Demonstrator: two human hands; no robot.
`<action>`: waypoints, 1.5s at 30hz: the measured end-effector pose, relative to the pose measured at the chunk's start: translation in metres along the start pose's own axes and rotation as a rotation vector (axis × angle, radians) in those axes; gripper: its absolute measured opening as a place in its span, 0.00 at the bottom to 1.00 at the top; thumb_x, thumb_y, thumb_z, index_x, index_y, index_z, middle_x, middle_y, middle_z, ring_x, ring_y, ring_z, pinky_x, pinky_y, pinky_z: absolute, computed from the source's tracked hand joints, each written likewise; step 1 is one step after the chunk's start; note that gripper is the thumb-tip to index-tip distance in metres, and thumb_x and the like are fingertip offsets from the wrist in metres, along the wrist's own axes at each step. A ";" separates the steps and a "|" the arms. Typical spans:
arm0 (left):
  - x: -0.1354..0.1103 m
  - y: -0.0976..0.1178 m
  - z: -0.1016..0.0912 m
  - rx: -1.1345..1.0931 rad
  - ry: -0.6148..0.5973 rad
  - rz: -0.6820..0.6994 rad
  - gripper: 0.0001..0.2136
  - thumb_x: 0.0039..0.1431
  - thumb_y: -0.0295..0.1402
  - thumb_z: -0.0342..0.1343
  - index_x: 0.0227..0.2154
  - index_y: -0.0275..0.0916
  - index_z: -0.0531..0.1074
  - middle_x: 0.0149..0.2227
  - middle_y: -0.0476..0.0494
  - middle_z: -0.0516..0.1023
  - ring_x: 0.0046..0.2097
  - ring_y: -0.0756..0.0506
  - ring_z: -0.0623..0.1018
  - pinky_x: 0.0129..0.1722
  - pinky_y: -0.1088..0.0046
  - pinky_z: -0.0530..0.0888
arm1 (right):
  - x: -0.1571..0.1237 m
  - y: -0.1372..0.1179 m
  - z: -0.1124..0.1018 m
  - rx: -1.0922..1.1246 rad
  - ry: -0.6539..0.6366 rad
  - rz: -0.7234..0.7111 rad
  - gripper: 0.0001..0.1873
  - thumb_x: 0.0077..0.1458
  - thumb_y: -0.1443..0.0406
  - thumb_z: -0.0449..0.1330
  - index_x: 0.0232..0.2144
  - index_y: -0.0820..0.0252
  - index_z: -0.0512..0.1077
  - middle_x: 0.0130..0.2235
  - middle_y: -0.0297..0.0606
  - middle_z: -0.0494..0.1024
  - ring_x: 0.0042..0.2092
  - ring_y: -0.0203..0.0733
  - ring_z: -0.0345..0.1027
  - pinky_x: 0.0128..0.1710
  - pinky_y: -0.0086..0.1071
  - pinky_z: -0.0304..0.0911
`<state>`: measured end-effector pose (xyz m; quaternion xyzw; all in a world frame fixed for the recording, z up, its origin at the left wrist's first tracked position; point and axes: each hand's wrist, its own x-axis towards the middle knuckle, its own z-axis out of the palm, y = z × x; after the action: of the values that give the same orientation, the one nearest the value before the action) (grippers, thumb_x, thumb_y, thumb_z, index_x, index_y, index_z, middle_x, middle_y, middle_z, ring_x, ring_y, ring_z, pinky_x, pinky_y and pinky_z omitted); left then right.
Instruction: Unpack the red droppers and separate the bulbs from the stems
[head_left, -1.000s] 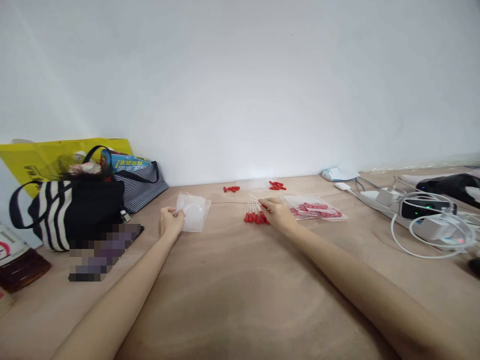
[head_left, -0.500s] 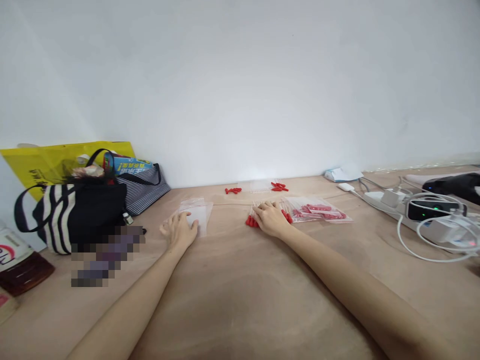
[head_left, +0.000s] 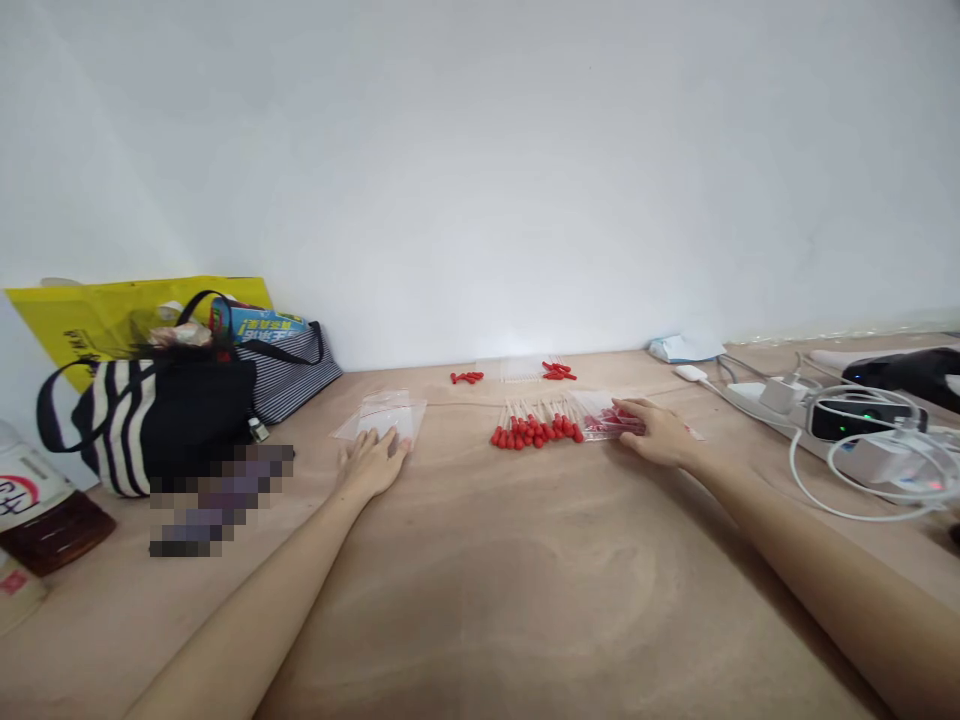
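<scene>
My left hand (head_left: 371, 464) lies open, its fingers spread over the lower part of some clear zip bags (head_left: 386, 405). At the right, my right hand (head_left: 658, 434) rests palm down on a clear zip bag holding red pieces (head_left: 600, 422); its fingers are stretched out, and the hand covers much of the bag. Between the hands is a row of thin pale sticks with red tips (head_left: 536, 428), tips toward me. Farther back lie two small groups of loose red pieces (head_left: 466, 378) (head_left: 559, 371), with some pale sticks (head_left: 520, 370) between them.
A black bag with white stripes (head_left: 172, 420), a striped bag (head_left: 292, 375) and a yellow bag (head_left: 112, 310) stand at the left. A bottle of dark liquid (head_left: 56, 525) is nearer. A power strip with white cables (head_left: 847, 440) lies at the right; a wall bounds the back.
My right hand has moved right, off the red-tipped sticks and onto the bag of red pieces. My left hand has shifted slightly right and lowered its fingers onto the clear bags.
</scene>
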<state>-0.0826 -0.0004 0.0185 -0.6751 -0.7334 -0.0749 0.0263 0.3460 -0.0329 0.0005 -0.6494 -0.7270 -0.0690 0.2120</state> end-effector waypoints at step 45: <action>-0.075 0.093 -0.026 -0.512 -0.153 0.889 0.19 0.54 0.38 0.48 0.49 0.41 0.63 0.53 0.45 0.65 0.55 0.46 0.63 0.54 0.67 0.61 | -0.033 -0.126 0.010 1.295 -0.418 0.210 0.09 0.41 0.67 0.60 0.28 0.61 0.65 0.20 0.29 0.68 0.23 0.31 0.64 0.25 0.28 0.63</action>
<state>0.0143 -0.0712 0.0407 -0.9099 -0.3335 -0.1840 -0.1643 0.2229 -0.0775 0.0002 -0.4586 -0.5808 0.5267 0.4183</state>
